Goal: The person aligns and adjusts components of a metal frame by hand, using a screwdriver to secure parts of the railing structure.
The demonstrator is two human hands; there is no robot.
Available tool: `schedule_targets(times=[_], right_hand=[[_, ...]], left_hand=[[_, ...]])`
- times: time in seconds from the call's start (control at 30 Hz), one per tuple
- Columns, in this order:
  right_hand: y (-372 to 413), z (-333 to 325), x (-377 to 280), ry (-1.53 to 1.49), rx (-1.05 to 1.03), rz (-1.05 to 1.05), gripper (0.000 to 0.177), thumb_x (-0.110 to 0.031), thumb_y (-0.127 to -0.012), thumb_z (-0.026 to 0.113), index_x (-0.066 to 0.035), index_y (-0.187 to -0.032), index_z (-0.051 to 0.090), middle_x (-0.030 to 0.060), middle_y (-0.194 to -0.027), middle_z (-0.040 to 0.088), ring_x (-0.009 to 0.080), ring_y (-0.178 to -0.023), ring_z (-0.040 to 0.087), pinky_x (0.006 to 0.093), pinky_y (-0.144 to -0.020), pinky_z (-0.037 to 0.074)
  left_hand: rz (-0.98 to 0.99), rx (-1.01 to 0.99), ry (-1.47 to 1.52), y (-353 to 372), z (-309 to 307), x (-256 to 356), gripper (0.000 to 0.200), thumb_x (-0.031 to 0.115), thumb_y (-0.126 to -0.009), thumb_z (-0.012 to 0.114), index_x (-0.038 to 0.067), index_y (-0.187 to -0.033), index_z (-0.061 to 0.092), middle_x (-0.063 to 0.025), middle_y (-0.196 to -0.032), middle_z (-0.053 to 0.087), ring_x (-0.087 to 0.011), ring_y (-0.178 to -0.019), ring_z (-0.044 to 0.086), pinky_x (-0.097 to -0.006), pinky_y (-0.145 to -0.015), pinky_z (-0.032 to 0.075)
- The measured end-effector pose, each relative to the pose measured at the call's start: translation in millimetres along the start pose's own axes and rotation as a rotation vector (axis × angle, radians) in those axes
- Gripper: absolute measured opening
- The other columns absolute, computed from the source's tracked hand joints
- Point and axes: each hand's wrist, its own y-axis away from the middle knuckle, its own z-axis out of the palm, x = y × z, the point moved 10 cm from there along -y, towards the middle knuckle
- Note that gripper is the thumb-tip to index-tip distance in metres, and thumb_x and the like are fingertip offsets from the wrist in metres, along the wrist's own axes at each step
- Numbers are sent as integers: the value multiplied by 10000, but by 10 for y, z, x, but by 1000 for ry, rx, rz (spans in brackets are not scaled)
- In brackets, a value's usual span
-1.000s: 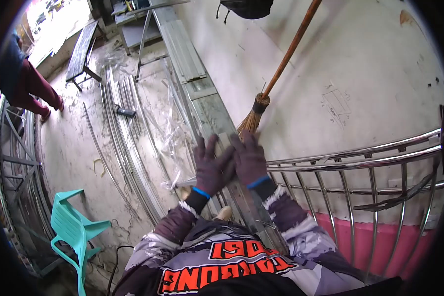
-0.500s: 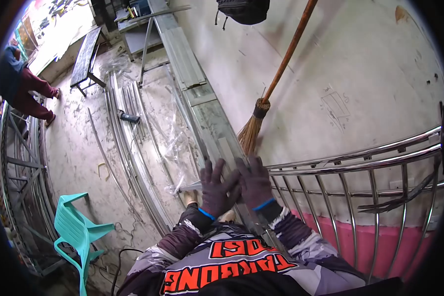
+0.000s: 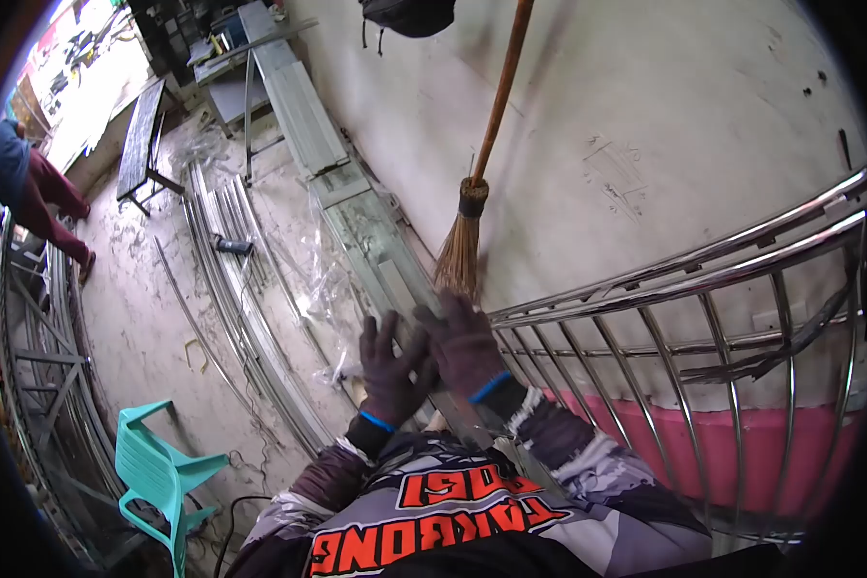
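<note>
My left hand (image 3: 393,371), in a dark glove with a blue cuff band, is over the near end of a long narrow bench (image 3: 361,231). Its fingers are spread. Right beside it, my right hand (image 3: 464,352) wears a matching glove, fingers stretched forward and apart. The two hands meet or overlap at the thumbs. Just beyond the fingertips, a slim grey strip (image 3: 395,284) lies along the bench. Whether the palms press on anything beneath them is hidden. Farther up the bench rest flat metal lengths (image 3: 303,116).
A broom (image 3: 467,226) leans at the wall. Curved chrome railing (image 3: 665,299) stands on the right. Metal tubes (image 3: 226,299) and a dark power tool (image 3: 232,246) lie on the floor. Left are a green chair (image 3: 159,462), a black bench (image 3: 143,144) and another person (image 3: 43,193).
The view has turned, so the surroundings sit farther left in the frame. My hands keep much the same spread pose over the bench. The other person is partly cut off at the left.
</note>
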Motion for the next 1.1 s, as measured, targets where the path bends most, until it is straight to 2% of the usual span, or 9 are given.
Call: schedule_targets(times=[0.13,0.23,0.3,0.37,0.6,0.7,0.83,0.93,1.1], right_hand=[[98,-52,-9,-104,-19,11,540,-284,-993,659,-249,-1531,635,255,-1685,368,522,-1402,497,641,-1116,438],[-723,47,-35,-24,55,-31,514,-296,-1008,620,-275,-1522,626,206,-1687,404,469,-1409,520,603,-1086,470],[-1298,222,-16,-7,31,-35,526,-336,-1015,624,-334,-1540,587,192,-1694,401,472,-1475,471,657,-1099,447],[-1467,153,-115,125,17,-17,528,-357,-1014,630,-304,-1538,591,208,-1694,394,470,-1477,468,668,-1107,440],[139,60,49,17,45,-37,711,-246,-996,667,-245,-1672,447,269,-1714,322,494,-1520,404,612,-1136,441],[322,31,81,10,1,38,745,-229,-988,673,-218,-1689,420,268,-1705,332,496,-1539,380,620,-1148,432],[-645,120,85,-65,107,-27,670,-218,-981,666,-172,-1625,488,267,-1611,456,496,-1355,553,556,-1086,517],[-1434,292,62,51,46,11,578,-340,-1058,550,-226,-1621,481,227,-1638,458,480,-1394,543,579,-1079,507],[-792,164,42,-4,52,23,626,-268,-1016,622,-181,-1621,489,236,-1654,425,454,-1438,503,566,-1097,485]], left_hand=[[-42,25,-13,177,26,28,570,328,-851,841,255,-1403,722,-222,-1692,390,-547,-1567,300,-679,-1224,315],[-85,153,-94,-428,-89,-359,531,305,-885,810,246,-1407,728,-234,-1695,383,-565,-1564,290,-682,-1234,305],[-147,243,-95,-771,-111,-704,511,275,-910,785,237,-1416,725,-238,-1699,375,-578,-1573,265,-675,-1246,298],[-129,226,-141,-845,-127,-751,501,262,-915,779,230,-1412,727,-240,-1695,379,-580,-1573,266,-671,-1248,301],[-12,40,38,38,-18,72,491,284,-869,815,221,-1353,754,-220,-1680,399,-561,-1567,280,-659,-1248,308],[-21,-11,48,130,57,140,520,304,-833,834,233,-1342,758,-203,-1691,390,-545,-1580,264,-686,-1239,293],[-19,160,-37,-505,-27,-393,507,367,-850,813,257,-1342,762,-229,-1691,381,-580,-1571,257,-710,-1215,292],[-63,196,-89,-999,-123,-790,464,346,-894,780,248,-1348,769,-249,-1661,424,-617,-1529,304,-682,-1233,310],[-11,145,-39,-593,-77,-458,541,299,-889,795,249,-1422,714,-231,-1664,417,-592,-1552,298,-679,-1247,310]])
